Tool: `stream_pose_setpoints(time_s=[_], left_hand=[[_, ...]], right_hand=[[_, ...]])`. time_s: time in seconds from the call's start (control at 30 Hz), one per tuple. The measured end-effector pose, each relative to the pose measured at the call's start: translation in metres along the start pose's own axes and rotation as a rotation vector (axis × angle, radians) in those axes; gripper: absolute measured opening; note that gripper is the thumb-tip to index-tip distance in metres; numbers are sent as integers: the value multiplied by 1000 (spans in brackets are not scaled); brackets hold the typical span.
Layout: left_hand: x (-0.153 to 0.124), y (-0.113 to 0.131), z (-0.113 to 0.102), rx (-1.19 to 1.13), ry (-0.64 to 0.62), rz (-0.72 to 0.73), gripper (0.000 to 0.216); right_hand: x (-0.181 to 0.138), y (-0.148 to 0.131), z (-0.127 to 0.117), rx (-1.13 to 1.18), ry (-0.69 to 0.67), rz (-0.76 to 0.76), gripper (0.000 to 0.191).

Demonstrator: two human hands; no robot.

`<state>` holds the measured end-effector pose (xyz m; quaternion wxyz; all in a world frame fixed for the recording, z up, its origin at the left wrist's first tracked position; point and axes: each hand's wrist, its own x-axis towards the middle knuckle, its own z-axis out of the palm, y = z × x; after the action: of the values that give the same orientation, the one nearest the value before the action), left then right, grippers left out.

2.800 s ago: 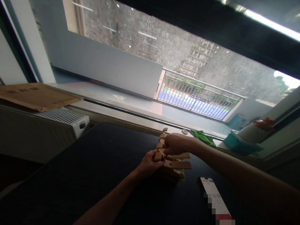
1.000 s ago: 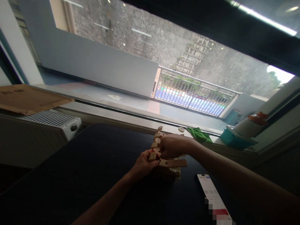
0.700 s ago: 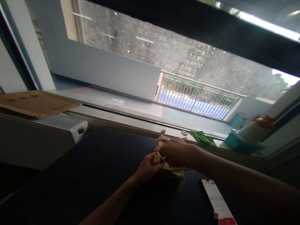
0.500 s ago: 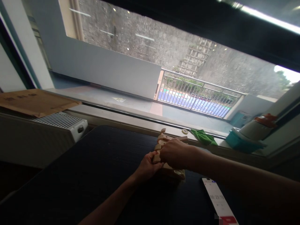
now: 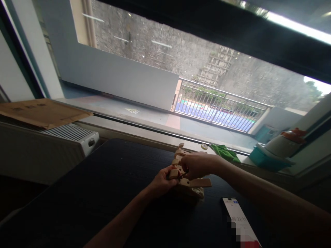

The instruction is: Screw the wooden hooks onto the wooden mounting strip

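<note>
A light wooden model (image 5: 192, 183) made of flat slotted pieces stands on the dark table (image 5: 103, 193) near its far edge. My left hand (image 5: 162, 180) is closed around a small wooden piece at the model's left end. My right hand (image 5: 197, 164) reaches in from the right, its fingers pinched on something small and dark that I cannot make out, just above the model. The two hands almost touch. Several curved wooden parts stick up behind my right hand.
A phone (image 5: 240, 224) with a lit screen lies on the table at the lower right. On the window sill are a green cloth (image 5: 224, 153), a small round object (image 5: 204, 146) and a teal tub (image 5: 266, 159). A white radiator (image 5: 46, 148) under cardboard (image 5: 38, 112) stands at the left.
My right hand has lifted slightly off the model, so a long flat wooden piece shows below it again. My left hand keeps its grip. The view has shifted a little.
</note>
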<state>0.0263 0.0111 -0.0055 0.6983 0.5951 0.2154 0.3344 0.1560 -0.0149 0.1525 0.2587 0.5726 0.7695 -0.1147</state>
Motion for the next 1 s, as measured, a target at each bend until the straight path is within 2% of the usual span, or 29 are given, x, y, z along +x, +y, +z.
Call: stream_pose_setpoints(time_s=[0.1, 0.23, 0.43, 0.57, 0.8, 1.0], left_hand=[[0, -1, 0, 3, 7, 7, 25], [1, -3, 2, 14, 27, 10, 27], [-1, -3, 6, 0, 30, 2, 30], [-2, -1, 6, -1, 22, 10, 22], [0, -6, 8, 39, 62, 53, 14], [2, -15, 10, 87, 135, 50, 14]], right_hand=[[-8, -16, -7, -109, 67, -12, 17], [-10, -25, -13, -203, 73, -43, 15], [-8, -20, -11, -203, 33, -81, 15], [0, -12, -7, -147, 9, -76, 14], [18, 8, 3, 3, -18, -25, 28], [14, 6, 2, -12, -29, 102, 39]])
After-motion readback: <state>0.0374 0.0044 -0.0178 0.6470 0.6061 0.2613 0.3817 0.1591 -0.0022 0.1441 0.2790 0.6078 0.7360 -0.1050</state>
